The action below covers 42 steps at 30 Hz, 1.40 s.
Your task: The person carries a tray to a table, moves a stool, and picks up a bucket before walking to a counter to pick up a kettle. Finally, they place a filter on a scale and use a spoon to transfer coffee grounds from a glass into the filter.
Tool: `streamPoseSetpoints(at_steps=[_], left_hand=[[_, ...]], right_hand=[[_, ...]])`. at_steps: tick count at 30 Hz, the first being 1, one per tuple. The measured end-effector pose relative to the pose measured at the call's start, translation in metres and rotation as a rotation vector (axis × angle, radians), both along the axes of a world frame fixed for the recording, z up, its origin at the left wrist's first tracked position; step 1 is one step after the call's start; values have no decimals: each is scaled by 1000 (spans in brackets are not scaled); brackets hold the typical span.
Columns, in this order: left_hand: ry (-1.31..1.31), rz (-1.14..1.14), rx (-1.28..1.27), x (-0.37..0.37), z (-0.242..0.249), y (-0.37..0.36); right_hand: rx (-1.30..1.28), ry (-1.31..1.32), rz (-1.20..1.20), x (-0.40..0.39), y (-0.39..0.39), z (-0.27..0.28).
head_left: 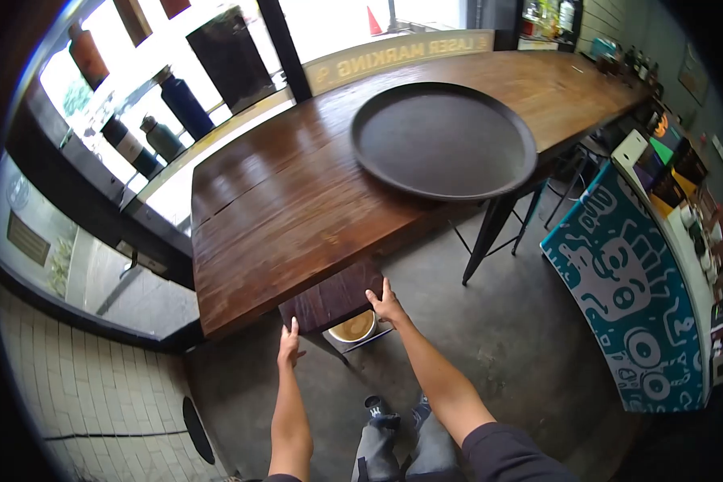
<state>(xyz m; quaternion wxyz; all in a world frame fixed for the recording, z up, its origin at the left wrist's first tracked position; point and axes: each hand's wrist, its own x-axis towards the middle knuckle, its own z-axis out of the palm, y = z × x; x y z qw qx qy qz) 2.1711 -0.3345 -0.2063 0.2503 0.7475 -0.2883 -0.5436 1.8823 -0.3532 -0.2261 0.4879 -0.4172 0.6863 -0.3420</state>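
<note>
A dark wooden stool (331,299) stands partly under the front edge of the long brown table (273,233). At the seat's left side is my left hand (290,344), fingers stretched and apart. My right hand (387,304) touches the seat's right edge, its fingers spread along it. Below the seat, between the stool's legs, a round white-rimmed container (353,327) with a tan inside shows in part. On the tabletop lies a large round dark tray (444,141).
Bottles (186,104) line the window shelf at the left. A teal patterned counter (631,297) stands at the right. Black metal legs (490,233) reach the floor under the table. A white brick wall (96,386) is at the lower left.
</note>
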Motion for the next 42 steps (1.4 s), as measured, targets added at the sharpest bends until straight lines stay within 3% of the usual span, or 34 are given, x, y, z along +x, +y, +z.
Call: streamPoseSetpoints(at_steps=[1,2,5,13,18,24,29,32,34,36,42], left_hand=[[101,-43,-38,-11,14,4],[146,-38,-82,-7,-5,3],[234,53,-81,-17,6,11],[230,50,-62,-20,12,12],[272,6,-74,-15,9,9],[196,8,-42,-15,11,10],[122,9,-66,-20,16,18],[-6,83,-211,-23,-17,46],[-74,147,-338,-31,-26,81],[-1,235,-460,-32,-46,121],[86,286,-443,-62,40,188]], right_hand=[[-13,78,-39,3,0,-3],[-26,157,-78,4,1,-7],[-109,182,-116,2,3,-13],[-155,182,-154,-1,-4,-4],[61,276,-122,-2,-14,23],[-16,268,-132,-4,-10,18],[-264,208,-87,-15,3,-17],[-303,372,-72,-16,33,-41],[-195,237,-84,-21,53,-57],[68,-57,-85,-20,78,-33],[76,-275,132,-31,118,31]])
